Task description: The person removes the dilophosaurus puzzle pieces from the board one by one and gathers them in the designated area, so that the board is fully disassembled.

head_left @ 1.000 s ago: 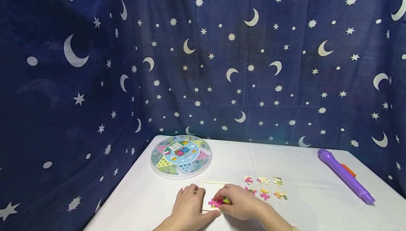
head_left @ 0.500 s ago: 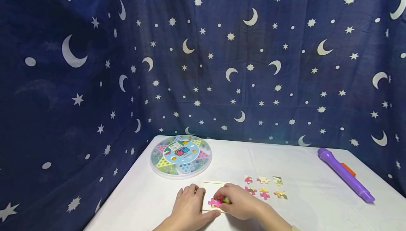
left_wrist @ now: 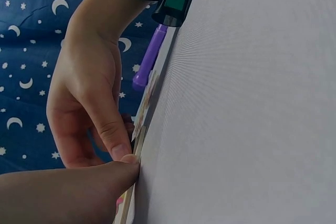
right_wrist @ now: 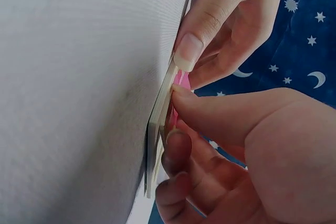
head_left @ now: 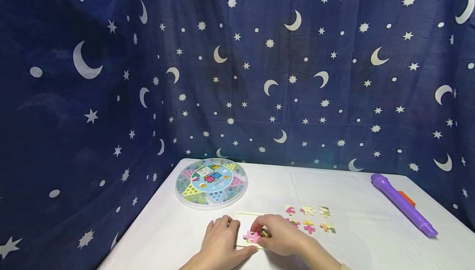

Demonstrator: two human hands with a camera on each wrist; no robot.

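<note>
My left hand (head_left: 220, 239) holds the near left corner of a pale, shallow puzzle frame (head_left: 250, 213), its thumb along the near edge. A pink jigsaw piece (head_left: 251, 237) lies inside the frame. Over the frame's right part, my right hand (head_left: 280, 235) pinches a jigsaw piece (head_left: 264, 233) with green and yellow on it, beside the pink one. The fingers hide most of that piece. In the right wrist view, thumb and fingers meet at the edge of the frame (right_wrist: 160, 106), with some pink showing behind. The left wrist view has the left thumb (left_wrist: 105, 182) pressing the frame's edge.
Right of the frame lie several loose jigsaw pieces (head_left: 309, 226) in two rows. A round clear-lidded game box (head_left: 211, 200) stands at the back left of the white table (head_left: 352, 196). A purple microphone-shaped toy (head_left: 402, 205) with an orange part lies at the right.
Both hands stay nearly in place. The right fingers have shifted slightly, and the pinched piece looks darker while the pink piece looks paler, as if their tilt changed.
</note>
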